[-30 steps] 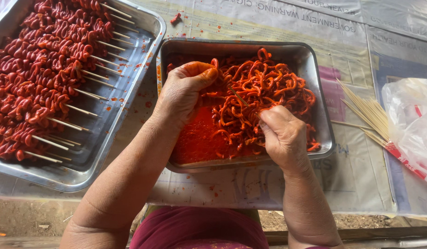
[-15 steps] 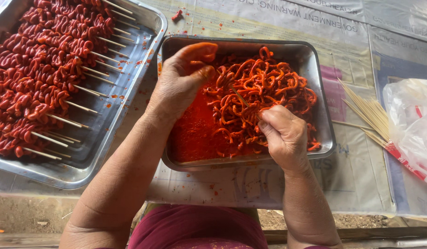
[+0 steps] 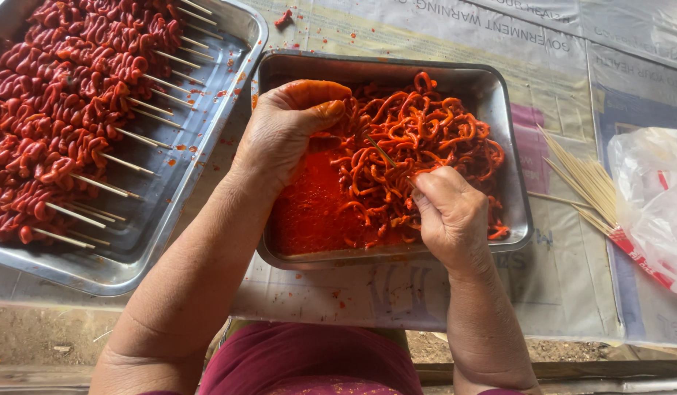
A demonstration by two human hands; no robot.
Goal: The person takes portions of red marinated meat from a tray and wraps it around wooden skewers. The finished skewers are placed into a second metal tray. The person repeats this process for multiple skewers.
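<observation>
Two hands are at work inside one metal tray. A thin bamboo skewer (image 3: 382, 152) is pinched by the right hand (image 3: 450, 216), whose fingers are clenched around its lower end; the stick slants up and to the left across the heap of orange-red marinated strips (image 3: 419, 157). The left hand (image 3: 283, 132) is curled over the near-left edge of that heap, its sauce-stained fingertips pressed into the strips; whether a strip is actually grasped cannot be told, since the fingertips are buried in the pile. The strips are piled in the middle and right part of the rectangular steel tray (image 3: 499, 102), while the left part of its floor is covered by a pool of red sauce (image 3: 309, 212).

To the left, touching or just beside this tray, a second steel tray (image 3: 170, 219) is seen, filled with finished skewers of red meat (image 3: 68, 117) whose bare stick ends point to the right. To the right, a bundle of unused bamboo sticks (image 3: 584, 183) is laid fanwise on the newspaper-covered table (image 3: 397, 36), its far end tucked under a clear plastic bag (image 3: 649, 197). A dark red garment is visible at the bottom edge.
</observation>
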